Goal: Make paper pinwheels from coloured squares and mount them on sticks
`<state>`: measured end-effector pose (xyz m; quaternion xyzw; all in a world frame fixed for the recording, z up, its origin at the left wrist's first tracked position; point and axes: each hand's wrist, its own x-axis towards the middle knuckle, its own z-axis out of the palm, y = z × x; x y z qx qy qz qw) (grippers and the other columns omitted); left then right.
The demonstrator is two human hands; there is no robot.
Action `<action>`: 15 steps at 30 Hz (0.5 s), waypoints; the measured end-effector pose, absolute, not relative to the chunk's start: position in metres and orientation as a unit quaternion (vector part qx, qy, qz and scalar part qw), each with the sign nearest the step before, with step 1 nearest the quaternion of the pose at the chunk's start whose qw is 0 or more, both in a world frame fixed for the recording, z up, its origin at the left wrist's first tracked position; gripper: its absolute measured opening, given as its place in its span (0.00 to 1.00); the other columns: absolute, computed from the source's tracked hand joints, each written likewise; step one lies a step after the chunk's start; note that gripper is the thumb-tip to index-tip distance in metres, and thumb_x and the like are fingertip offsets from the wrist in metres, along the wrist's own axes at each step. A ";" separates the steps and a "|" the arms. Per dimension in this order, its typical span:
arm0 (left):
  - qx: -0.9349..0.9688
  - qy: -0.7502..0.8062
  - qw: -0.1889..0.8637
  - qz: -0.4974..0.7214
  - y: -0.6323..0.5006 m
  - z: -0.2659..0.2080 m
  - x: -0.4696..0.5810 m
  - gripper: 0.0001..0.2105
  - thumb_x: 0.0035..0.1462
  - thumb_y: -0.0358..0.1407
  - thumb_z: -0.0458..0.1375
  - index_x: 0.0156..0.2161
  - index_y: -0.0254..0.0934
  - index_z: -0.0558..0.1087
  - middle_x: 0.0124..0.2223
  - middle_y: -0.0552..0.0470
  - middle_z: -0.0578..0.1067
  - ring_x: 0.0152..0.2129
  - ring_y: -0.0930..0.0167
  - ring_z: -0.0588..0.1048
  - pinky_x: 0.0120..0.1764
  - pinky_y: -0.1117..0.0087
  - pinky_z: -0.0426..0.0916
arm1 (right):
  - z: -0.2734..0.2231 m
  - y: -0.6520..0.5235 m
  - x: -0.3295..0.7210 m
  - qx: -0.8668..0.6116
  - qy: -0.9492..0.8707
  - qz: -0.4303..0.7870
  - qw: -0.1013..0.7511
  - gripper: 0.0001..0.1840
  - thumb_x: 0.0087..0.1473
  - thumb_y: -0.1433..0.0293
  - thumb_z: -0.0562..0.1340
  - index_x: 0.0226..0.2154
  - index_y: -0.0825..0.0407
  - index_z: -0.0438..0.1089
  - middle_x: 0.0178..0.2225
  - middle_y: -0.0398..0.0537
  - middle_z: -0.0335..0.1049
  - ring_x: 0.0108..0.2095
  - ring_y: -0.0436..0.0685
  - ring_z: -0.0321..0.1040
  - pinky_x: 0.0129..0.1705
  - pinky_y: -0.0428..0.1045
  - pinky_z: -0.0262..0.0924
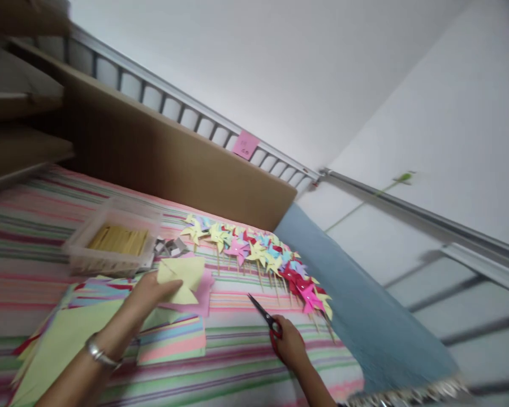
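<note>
My left hand [159, 287] pinches a pale yellow paper square [184, 276] that has slits cut in from its corners. Under it lie a pink paper sheet [204, 297] and a stack of coloured paper [173, 346]. A larger stack of pale green and yellow sheets [74, 333] is partly covered by my left forearm. My right hand [289, 340] grips a pair of scissors [263, 312] by the handles, with the dark blades pointing up and left, apart from the paper. The blades look closed together.
A clear plastic box [76, 249] of thin wooden sticks [119, 239] stands at the back left, beside small grey items [169, 247]. Several paper pinwheels [258, 251] on sticks lie in a row at the right. A brown board [186, 164] borders the striped cloth [237, 339].
</note>
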<state>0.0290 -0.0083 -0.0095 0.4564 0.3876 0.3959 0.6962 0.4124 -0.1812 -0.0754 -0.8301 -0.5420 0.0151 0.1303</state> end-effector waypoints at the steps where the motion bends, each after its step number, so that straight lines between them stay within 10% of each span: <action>1: 0.449 0.396 0.698 0.392 -0.006 -0.012 0.028 0.16 0.40 0.38 0.64 0.36 0.31 0.76 0.35 0.43 0.80 0.33 0.60 0.78 0.37 0.64 0.71 | -0.075 -0.182 0.411 -0.833 -0.536 0.013 0.134 0.17 0.45 0.73 0.55 0.41 0.51 0.66 0.35 0.50 0.71 0.37 0.57 0.68 0.37 0.47 0.58; 15: 0.462 0.419 0.696 0.356 -0.003 -0.014 0.030 0.16 0.36 0.44 0.66 0.32 0.38 0.76 0.32 0.50 0.81 0.37 0.59 0.77 0.44 0.61 0.69 | -0.053 -0.170 0.380 -0.808 -0.558 0.072 0.177 0.14 0.46 0.75 0.57 0.39 0.50 0.63 0.35 0.46 0.70 0.36 0.55 0.66 0.37 0.45 0.56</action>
